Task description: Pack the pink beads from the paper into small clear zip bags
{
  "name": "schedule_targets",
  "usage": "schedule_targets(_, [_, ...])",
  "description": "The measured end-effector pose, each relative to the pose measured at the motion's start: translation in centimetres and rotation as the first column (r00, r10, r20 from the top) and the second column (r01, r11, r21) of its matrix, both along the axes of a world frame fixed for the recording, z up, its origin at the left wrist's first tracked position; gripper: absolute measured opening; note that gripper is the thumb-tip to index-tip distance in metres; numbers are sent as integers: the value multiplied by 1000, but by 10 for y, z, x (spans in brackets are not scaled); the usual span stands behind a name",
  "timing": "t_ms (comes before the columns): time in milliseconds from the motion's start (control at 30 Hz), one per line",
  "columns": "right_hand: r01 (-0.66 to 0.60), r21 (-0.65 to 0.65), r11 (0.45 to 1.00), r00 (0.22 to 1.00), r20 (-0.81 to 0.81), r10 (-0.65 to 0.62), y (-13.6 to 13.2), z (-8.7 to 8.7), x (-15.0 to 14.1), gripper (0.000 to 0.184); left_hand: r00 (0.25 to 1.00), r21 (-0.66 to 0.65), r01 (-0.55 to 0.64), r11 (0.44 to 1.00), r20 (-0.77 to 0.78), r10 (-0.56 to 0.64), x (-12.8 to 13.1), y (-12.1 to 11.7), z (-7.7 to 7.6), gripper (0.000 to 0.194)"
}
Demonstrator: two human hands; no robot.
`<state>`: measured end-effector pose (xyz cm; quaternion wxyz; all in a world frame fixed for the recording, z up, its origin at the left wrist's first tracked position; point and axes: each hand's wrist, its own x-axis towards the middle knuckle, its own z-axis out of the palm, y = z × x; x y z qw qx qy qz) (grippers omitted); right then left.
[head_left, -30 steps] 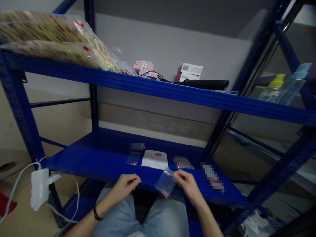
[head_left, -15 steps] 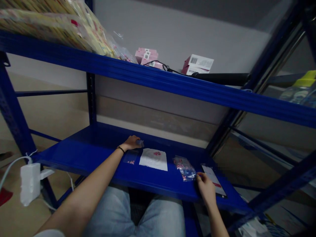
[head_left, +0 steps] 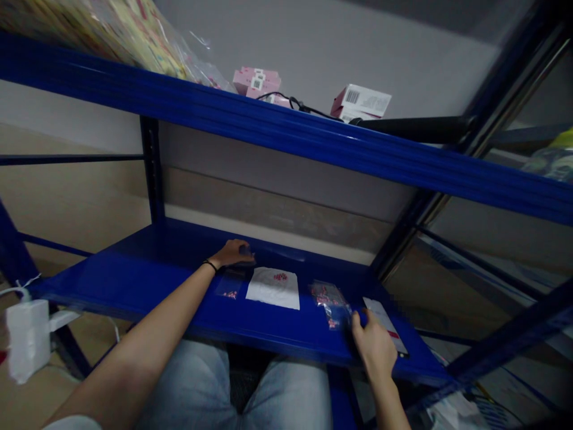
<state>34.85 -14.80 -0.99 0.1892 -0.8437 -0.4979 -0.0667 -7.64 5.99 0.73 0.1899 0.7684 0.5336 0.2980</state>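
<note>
My left hand (head_left: 231,253) is at the back of the blue shelf board (head_left: 179,298), its fingers curled round a small clear plastic bag (head_left: 248,258) that is partly hidden. Just in front of that hand lies a clear bag (head_left: 229,288) with small pink-red pieces in it. Beside it rests a white sheet (head_left: 273,292) with a cluster of red pieces (head_left: 281,277) on it. My right hand (head_left: 375,343) is beside the clear bags of pink-red pieces (head_left: 333,301), thumb and fingers apart, with nothing seen between them.
A white and red flat item (head_left: 384,319) lies right of my right hand. Above runs a blue shelf beam (head_left: 286,134), bearing pink boxes (head_left: 257,80), white boxes (head_left: 362,101) and a large bag (head_left: 134,36). A white power adapter (head_left: 29,337) hangs at the left edge.
My right hand has drawn slightly away from the clear bags, and its thumb and fingers have parted. My left hand stays by the small bag. The whole view has shifted a little.
</note>
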Motion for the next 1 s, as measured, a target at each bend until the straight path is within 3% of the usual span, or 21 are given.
schedule_targets(67, [-128,165,978,992,28,125,8,11,-22,45,994,20,-9,1000,110,7,10,-15,8,57])
schedule_targets(133, [-380,287,879,921,31,388,27,19,-53,37,949,28,54,998,309,-60,29,-36,14,55])
schedule_targets(167, [-516,295,804,845,20,535,39,20,-70,34,900,14,141,990,415,-134,41,-49,16,54])
schedule_targets(233, [-686,256,681,707,14,707,66,18,-101,31,805,9,301,954,534,-259,66,-77,16,55])
schedule_targets(300, [-747,208,632,645,-5,764,92,9,-123,28,705,-3,398,917,641,-304,84,-105,10,53])
schedule_targets(400, [-735,195,649,659,-17,752,117,-9,-135,25,529,-48,405,913,827,-191,97,-135,-8,49])
schedule_targets(500, [-730,191,657,669,-3,744,125,-23,-133,23,431,-87,360,929,898,-83,99,-149,-26,50])
schedule_targets(700, [-765,154,625,638,49,769,124,-30,-135,22,412,-107,317,942,910,-36,102,-150,-32,51])
schedule_targets(1000, [-729,147,669,680,42,732,137,-39,-132,21,421,-124,332,935,907,-29,103,-155,-37,43])
